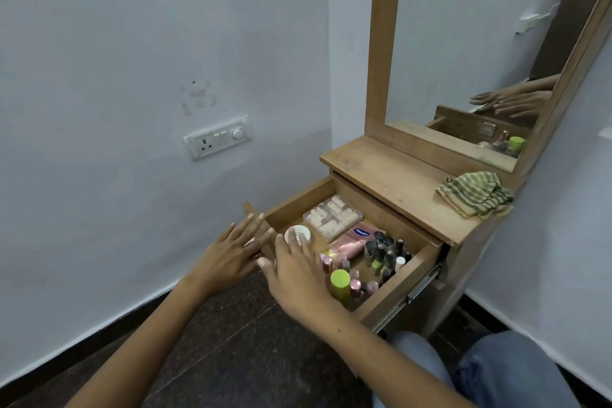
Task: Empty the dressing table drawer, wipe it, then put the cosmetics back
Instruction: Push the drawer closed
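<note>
Drawer open and full, emptying not yet begun.

Both hands were spread flat, holding nothing: left hand [231, 253] at the drawer [397, 288] front, right hand [298, 272] over the cosmetics [381, 252] just beyond its fingers, apparently poised to reach in; the striped cloth [475, 194] waited farther right.

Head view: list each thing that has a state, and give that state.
Drawer: pulled open, still full of cosmetics.
Striped cloth: crumpled on the tabletop, untouched.
Pink tube: lying flat in the drawer.
Green-capped bottle: upright, capped.
Left hand: open, at the drawer front.
Right hand: open, over the drawer.
</note>
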A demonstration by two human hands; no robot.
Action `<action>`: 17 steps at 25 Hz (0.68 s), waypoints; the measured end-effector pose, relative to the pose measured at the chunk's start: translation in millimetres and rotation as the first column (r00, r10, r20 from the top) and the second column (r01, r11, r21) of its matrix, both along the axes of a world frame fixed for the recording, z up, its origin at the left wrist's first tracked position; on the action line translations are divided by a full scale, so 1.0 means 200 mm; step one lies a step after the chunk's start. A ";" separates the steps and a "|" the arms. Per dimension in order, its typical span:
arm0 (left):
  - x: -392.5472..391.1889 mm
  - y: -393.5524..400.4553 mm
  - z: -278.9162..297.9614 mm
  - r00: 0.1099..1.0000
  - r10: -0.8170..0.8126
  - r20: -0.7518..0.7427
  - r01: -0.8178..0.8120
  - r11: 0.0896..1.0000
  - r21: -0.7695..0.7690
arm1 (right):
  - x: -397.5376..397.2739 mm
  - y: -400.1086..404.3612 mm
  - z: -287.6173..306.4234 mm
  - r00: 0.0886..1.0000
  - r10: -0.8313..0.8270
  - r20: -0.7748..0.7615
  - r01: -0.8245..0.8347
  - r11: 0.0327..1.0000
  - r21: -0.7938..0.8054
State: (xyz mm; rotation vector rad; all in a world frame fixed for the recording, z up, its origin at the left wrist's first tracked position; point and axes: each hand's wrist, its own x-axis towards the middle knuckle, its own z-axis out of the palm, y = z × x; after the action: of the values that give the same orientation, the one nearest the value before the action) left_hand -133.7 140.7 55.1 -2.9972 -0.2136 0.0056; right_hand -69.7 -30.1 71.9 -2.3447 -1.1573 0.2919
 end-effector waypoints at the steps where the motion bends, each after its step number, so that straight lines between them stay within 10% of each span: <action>1: -0.03 0.00 -0.02 1.000 -0.001 -0.023 0.001 1.000 0.001 | -0.09 0.01 -0.03 1.000 0.009 -0.007 -0.010 0.998 -0.066; 17: 0.02 0.00 -0.25 0.993 -0.040 -0.112 0.040 0.999 -0.001 | -0.33 -0.05 -0.40 0.974 -0.190 0.126 0.220 0.930 -0.294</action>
State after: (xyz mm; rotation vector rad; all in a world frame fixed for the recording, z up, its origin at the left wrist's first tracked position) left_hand -129.2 140.1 4.3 -2.9878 -0.1408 0.1686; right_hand -136.0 -39.6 -8.6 -2.7551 -0.9516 0.3061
